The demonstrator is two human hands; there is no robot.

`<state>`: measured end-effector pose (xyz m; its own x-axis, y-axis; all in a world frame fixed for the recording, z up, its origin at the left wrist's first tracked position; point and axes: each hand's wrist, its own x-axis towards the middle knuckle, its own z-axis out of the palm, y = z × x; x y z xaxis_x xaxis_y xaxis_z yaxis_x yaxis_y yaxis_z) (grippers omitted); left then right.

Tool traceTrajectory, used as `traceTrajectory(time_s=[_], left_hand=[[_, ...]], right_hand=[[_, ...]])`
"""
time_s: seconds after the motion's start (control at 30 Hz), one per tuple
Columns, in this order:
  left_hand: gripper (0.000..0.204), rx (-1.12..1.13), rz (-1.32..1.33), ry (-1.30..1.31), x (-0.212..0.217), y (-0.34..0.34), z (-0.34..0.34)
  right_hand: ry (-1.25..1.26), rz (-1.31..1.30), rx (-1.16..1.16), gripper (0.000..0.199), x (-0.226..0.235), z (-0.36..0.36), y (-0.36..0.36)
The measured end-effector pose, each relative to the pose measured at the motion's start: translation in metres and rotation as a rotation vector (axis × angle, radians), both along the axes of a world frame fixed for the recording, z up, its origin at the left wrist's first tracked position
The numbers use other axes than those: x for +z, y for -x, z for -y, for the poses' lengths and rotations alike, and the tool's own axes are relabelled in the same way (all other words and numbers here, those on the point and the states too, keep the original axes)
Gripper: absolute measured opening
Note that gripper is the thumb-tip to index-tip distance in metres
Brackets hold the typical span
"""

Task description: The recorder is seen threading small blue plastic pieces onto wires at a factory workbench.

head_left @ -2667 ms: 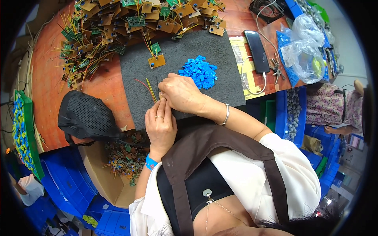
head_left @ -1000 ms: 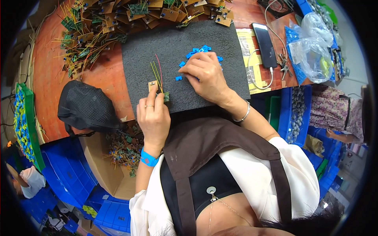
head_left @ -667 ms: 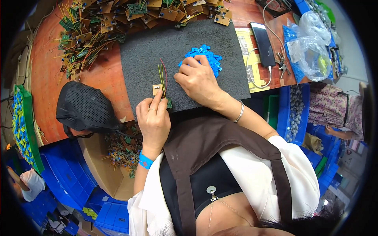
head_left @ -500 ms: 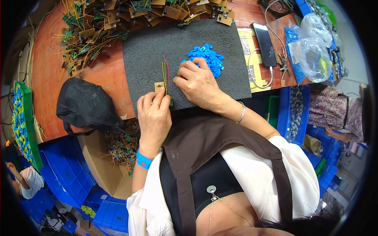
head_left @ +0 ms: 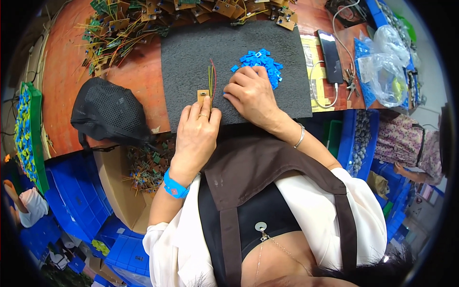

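My left hand (head_left: 197, 131) lies over a small brown circuit board (head_left: 202, 93) near the front of a dark grey mat (head_left: 191, 52), its fingers pressing on the board's near part. Thin red and yellow-green wires (head_left: 211, 79) run away from beside the board. My right hand (head_left: 253, 95) is closed in a pinch just to the right, with a bit of blue plastic showing at its fingertips. Directly beyond it, partly covered by the fingers, a heap of small flat blue plastic pieces (head_left: 267, 67) rests on the mat.
Many wired circuit boards (head_left: 191, 12) are piled at the back. A black mesh cap (head_left: 110, 112) lies at left, a phone (head_left: 330, 55) on its cable and keys (head_left: 352, 86) at right. Below the table stands a cardboard box (head_left: 114, 184) of boards, among blue bins (head_left: 76, 201).
The whole view has shifted slightly, with the mat now farther right and higher. A bit of blue now shows at my right fingertips. My left hand stays on the board.
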<state>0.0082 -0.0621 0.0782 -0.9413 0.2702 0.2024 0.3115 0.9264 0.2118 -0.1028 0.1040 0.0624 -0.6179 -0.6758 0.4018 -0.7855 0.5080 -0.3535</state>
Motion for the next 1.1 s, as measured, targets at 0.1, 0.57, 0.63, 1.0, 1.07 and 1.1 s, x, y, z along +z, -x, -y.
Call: traceTrajectory(time_s=[0.1, 0.57, 0.63, 1.0, 1.07, 1.1], left_hand=[[0.019, 0.041, -0.001, -0.01, -0.001, -0.002, -0.004], [0.031, 0.126, -0.015, -0.079, -0.006, -0.007, -0.015], [0.033, 0.126, -0.001, -0.095, -0.008, -0.006, -0.015], [0.038, 0.183, -0.057, -0.149, -0.019, -0.009, -0.016], [0.043, 0.209, -0.058, -0.18, -0.018, -0.01, -0.019], [0.043, 0.208, -0.065, -0.178, -0.018, -0.009, -0.019]], right_hand=[[-0.036, -0.014, 0.037, 0.012, -0.001, 0.004, 0.002], [0.173, 0.302, 0.022, 0.01, -0.025, 0.048, 0.006], [0.141, 0.288, 0.022, 0.011, -0.023, 0.047, 0.004], [0.0, 0.229, 0.041, 0.012, -0.024, 0.051, 0.005], [-0.001, 0.268, 0.049, 0.012, -0.023, 0.05, 0.005], [0.023, 0.277, 0.051, 0.01, -0.024, 0.05, 0.004]])
